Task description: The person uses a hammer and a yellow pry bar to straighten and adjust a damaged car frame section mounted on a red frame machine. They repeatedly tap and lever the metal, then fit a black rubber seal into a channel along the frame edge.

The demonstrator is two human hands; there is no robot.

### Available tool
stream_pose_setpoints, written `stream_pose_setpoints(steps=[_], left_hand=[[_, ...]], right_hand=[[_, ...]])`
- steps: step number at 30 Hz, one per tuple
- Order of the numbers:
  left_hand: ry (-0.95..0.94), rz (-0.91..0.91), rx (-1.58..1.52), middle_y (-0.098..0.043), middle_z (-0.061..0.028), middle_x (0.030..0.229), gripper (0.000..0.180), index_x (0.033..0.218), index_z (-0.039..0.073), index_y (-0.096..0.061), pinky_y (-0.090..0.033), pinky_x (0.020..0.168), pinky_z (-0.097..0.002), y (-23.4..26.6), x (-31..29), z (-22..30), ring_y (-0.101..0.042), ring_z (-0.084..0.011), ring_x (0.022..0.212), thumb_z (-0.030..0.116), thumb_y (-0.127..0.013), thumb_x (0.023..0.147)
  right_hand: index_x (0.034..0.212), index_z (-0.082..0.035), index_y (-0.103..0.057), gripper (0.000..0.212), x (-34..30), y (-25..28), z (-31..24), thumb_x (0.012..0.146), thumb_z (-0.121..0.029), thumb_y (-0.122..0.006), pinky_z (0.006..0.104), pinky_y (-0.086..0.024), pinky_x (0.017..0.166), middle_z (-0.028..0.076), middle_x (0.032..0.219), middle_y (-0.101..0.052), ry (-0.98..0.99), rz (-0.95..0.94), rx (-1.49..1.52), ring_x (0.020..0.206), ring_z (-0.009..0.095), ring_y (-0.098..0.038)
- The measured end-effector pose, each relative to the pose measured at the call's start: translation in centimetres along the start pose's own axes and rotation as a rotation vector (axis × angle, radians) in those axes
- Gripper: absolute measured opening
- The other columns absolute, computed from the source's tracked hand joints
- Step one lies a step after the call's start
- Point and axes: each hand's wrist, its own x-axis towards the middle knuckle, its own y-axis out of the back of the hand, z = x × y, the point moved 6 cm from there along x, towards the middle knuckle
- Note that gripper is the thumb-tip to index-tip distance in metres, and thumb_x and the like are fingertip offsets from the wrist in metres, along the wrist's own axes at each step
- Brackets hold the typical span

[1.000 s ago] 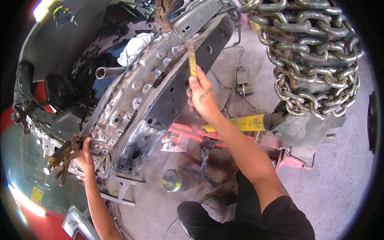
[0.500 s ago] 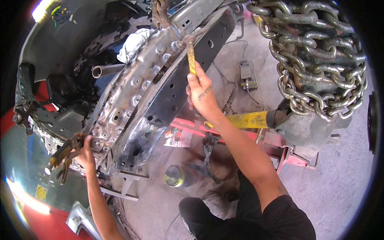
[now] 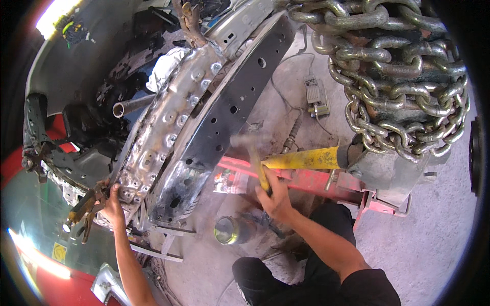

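My right hand (image 3: 277, 202) is wrapped round the yellow handle of a hammer (image 3: 256, 160). The hammer's head is smeared by motion and hangs in the air to the right of a black steel beam (image 3: 229, 109) with round holes. Beside that beam runs a bare, spot-welded metal rail (image 3: 171, 120) of a car body. My left hand (image 3: 113, 208) grips the rail's lower left end, thumb on top and the other fingers partly hidden. Right by it, locking pliers (image 3: 88, 204) are clamped near the rail's end.
Heavy chains (image 3: 393, 76) are wound round a post at the upper right. Below them a yellow cylinder (image 3: 306, 158) lies over a red metal frame (image 3: 311, 181). A can (image 3: 228, 230) and a foot pedal (image 3: 316, 94) are on the concrete floor. A pipe (image 3: 133, 105) sticks out left of the rail.
My right hand has swung the hammer down and towards me, away from the upper end of the rail and beam. My left hand keeps its hold on the rail's lower end.
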Motion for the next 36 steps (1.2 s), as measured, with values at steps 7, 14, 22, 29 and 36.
stream_pose_setpoints(steps=[7,14,22,29,36], left_hand=[[-0.019,0.019,-0.023,-0.068,-0.0122,0.113,0.041,0.116,-0.002,-0.063,-0.049,0.096,-0.0393,-0.2,0.4,-0.3,-0.063,-0.0239,0.105,0.021,-0.082,0.089],[-0.017,0.018,0.02,-0.068,-0.0118,0.113,0.039,0.115,-0.002,-0.064,-0.049,0.096,-0.0392,-0.6,0.1,0.6,-0.062,-0.0236,0.105,0.021,-0.081,0.09],[-0.023,0.028,-0.003,-0.068,-0.0112,0.112,0.04,0.116,-0.002,-0.063,-0.049,0.096,-0.0385,-0.3,0.0,0.2,-0.062,-0.0231,0.104,0.022,-0.081,0.09],[-0.011,0.044,-0.047,-0.069,-0.0116,0.112,0.04,0.117,-0.002,-0.063,-0.049,0.096,-0.0387,-0.5,0.0,0.3,-0.063,-0.0233,0.103,0.022,-0.081,0.09],[-0.014,0.048,0.001,-0.07,-0.0113,0.109,0.038,0.115,-0.002,-0.066,-0.049,0.094,-0.039,-0.1,-0.2,0.8,-0.064,-0.0234,0.1,0.022,-0.08,0.091]], right_hand=[[0.13,0.0,-0.053,0.045,-15.7,-0.5,6.1,0.088,-0.012,-0.065,0.0487,-0.052,0.065,0.026,0.081,-0.065,-0.203,-0.213,-0.121,0.074,0.044,-0.068],[0.133,0.0,-0.048,0.052,-20.3,-1.9,9.0,0.086,-0.012,-0.066,0.0494,-0.051,0.067,0.024,0.083,-0.066,-0.367,-0.473,-0.182,0.076,0.043,-0.068],[0.124,-0.001,-0.05,0.048,-22.7,-2.9,13.6,0.083,-0.019,-0.068,0.0532,-0.054,0.074,0.025,0.088,-0.069,-0.534,-0.591,-0.442,0.082,0.044,-0.069],[0.107,0.003,-0.063,0.034,-24.2,-3.1,16.4,0.083,-0.022,-0.064,0.0545,-0.053,0.082,0.027,0.097,-0.07,-0.622,-0.671,-0.486,0.092,0.046,-0.068],[0.109,-0.001,-0.066,0.041,-26.8,-3.7,17.4,0.085,-0.033,-0.061,0.0515,-0.054,0.088,0.026,0.108,-0.071,-0.748,-0.836,-0.586,0.101,0.043,-0.069]])
